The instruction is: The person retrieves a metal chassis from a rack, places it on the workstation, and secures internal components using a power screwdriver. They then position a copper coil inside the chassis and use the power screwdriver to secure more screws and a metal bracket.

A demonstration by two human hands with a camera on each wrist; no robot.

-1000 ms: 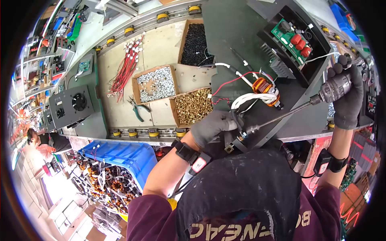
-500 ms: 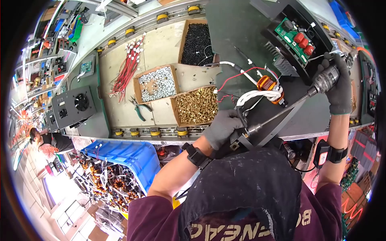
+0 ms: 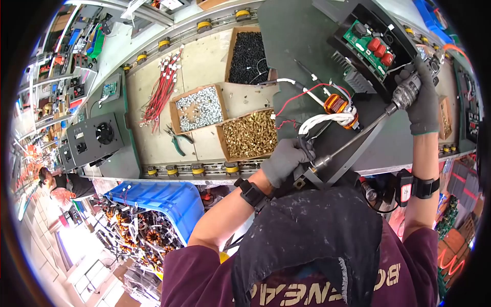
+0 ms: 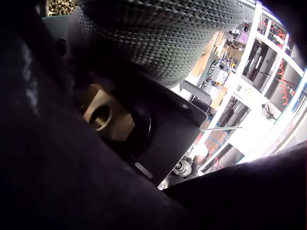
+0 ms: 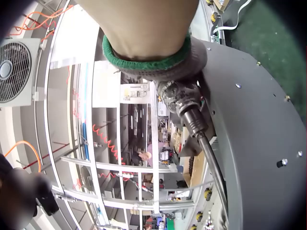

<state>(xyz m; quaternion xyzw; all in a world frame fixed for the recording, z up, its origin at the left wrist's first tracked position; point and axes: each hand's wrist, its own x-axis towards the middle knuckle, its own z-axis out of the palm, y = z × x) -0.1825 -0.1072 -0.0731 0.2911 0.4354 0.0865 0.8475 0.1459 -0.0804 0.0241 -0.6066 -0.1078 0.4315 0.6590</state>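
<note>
At lower centre, the left hand [image 3: 284, 161] pinches a black cable end [image 3: 307, 147], looks like to steady it at the shaft's tip. Centre right, the right hand [image 3: 425, 105] grips the driver [image 3: 406, 92], fingers wrapped round its body, long shaft [image 3: 355, 141] slanting down-left. Bench edge [image 3: 388, 171] close below; circuit board [image 3: 369, 47] crowding the right hand; more room over the green mat [image 3: 291, 36], upper centre.

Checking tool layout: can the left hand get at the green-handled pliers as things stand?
Probably, once freed: the left hand seems to be gripping a black cable. The pliers lie uncovered, past the open cardboard box of brass-coloured parts, which the hand could likely pass over.
</note>
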